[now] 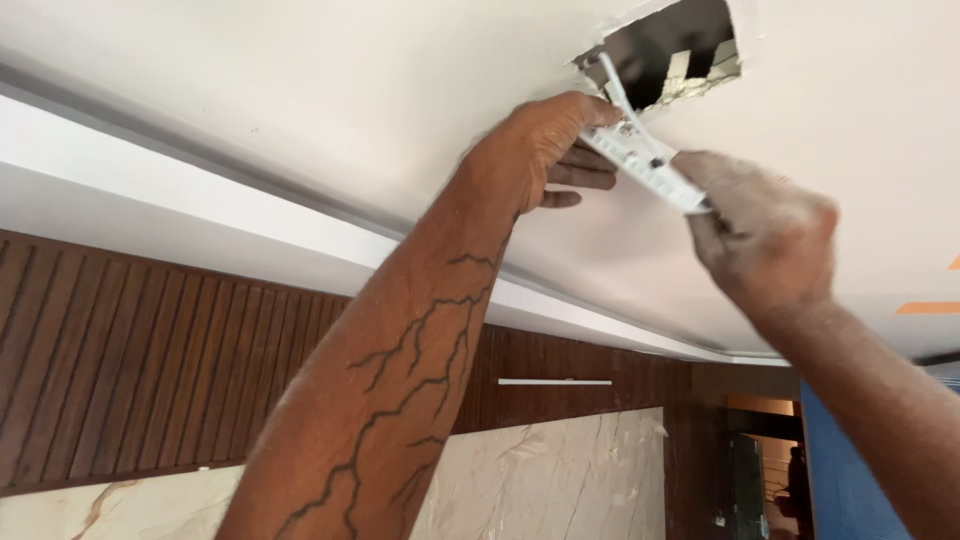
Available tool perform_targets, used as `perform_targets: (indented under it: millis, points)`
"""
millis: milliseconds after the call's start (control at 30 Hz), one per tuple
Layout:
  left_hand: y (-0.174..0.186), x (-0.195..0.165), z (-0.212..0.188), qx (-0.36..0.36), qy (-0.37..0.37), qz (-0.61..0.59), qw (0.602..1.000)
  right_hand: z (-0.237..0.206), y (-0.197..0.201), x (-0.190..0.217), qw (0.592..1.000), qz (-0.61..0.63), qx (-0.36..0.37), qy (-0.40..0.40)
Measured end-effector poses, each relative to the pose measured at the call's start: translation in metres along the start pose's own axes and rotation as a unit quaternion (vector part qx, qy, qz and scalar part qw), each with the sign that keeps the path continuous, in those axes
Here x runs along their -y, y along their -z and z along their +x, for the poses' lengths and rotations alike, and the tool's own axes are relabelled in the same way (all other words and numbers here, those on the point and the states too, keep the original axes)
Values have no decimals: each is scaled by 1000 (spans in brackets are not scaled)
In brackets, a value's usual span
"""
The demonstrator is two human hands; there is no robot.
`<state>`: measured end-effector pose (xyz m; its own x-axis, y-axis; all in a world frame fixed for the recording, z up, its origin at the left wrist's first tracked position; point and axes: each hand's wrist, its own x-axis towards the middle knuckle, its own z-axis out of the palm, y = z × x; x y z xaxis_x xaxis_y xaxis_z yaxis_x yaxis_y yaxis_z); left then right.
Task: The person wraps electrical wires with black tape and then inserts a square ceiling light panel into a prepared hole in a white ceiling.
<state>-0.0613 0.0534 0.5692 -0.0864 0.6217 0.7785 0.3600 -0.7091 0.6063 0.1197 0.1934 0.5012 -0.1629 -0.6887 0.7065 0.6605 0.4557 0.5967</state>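
Observation:
Both my arms reach up to a white ceiling (330, 90). A small white rectangular electrical unit (642, 162) hangs just below a rough square hole (668, 50) cut in the ceiling, with a white cable (612, 82) running from it up into the hole. My left hand (545, 148) grips the unit's upper left end. My right hand (765, 235), dusted white, pinches its lower right end. The hole's inside is dark, with pale bits showing.
A white cornice step (250, 215) runs along the ceiling edge. Below it stands a dark ribbed wood wall (130, 370) over pale marble panels (560, 470). A doorway (765, 460) lies at lower right beside a blue surface (850, 470).

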Motion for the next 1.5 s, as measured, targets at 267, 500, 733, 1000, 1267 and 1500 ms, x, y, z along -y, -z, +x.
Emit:
perform_targets:
  millis: [267, 500, 733, 1000, 1267, 1500]
  points:
    - [-16, -19, -14, -143, -174, 47, 973, -10, -34, 23, 999, -35, -12, 1]
    - [-1, -3, -17, -143, -236, 99, 956, -1, -47, 46, 998, -11, -54, -31]
    - [16, 22, -3, -147, -257, -36, 955, 26, -29, 37, 998, 21, -49, -45]
    - [-2, 38, 4, -319, -441, 159, 824, 87, 22, 5, 993, 66, 86, -43]
    - [5, 22, -6, -284, -595, 166, 734, 78, 25, 5, 996, 49, 79, 1]
    - [-9, 3, 2, -233, -609, 244, 718, 56, 0, 17, 998, 41, 1, 38]
